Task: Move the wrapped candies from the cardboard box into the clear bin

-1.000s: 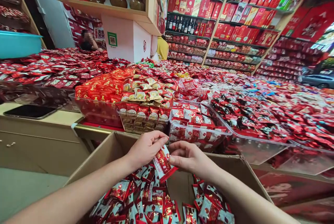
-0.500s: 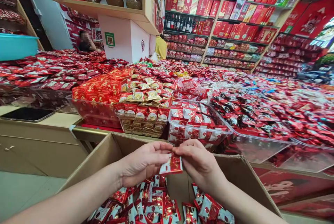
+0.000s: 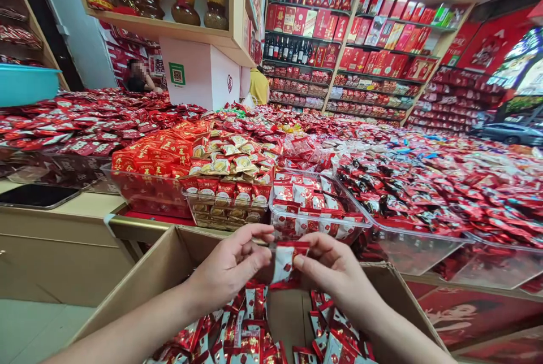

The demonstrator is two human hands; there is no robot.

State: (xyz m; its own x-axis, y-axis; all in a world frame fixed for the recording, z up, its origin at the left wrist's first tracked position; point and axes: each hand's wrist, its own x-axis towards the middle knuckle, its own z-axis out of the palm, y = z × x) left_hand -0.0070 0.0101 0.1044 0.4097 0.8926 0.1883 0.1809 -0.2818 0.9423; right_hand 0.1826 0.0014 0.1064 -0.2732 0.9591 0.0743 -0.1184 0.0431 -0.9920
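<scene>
I'm holding a small red-and-white packet [image 3: 285,262] up between my two hands, just above the middle of an open cardboard box [image 3: 139,262]. The fingers [image 3: 258,234] of my left hand [image 3: 229,262] are curled closed at the packet's left edge, with the thumb pressed against it. The fingers [image 3: 316,245] of my right hand [image 3: 335,271] are bent in from the other side, and my thumb rests on the packet's face. So the packet is pinched between both hands, its top edge showing above my fingertips and its lower end hanging free.

Below my hands, more red-and-white packets [image 3: 241,330] lie heaped loosely in the box, on either side of a patch of bare cardboard. Just past the box's far rim stands a clear plastic tray [image 3: 314,211] of similar packets, beside a tray of gold-wrapped sweets [image 3: 224,200] in red-banded packaging. To my left, a dark tablet [image 3: 36,196] lies on the beige worktop [image 3: 72,206]. Heaps of red packets spread across the display beyond, and shelves of bottles and red gift boxes [image 3: 339,30] line the back. Another person in a yellow top [image 3: 258,87] stands well away, near those shelves.
</scene>
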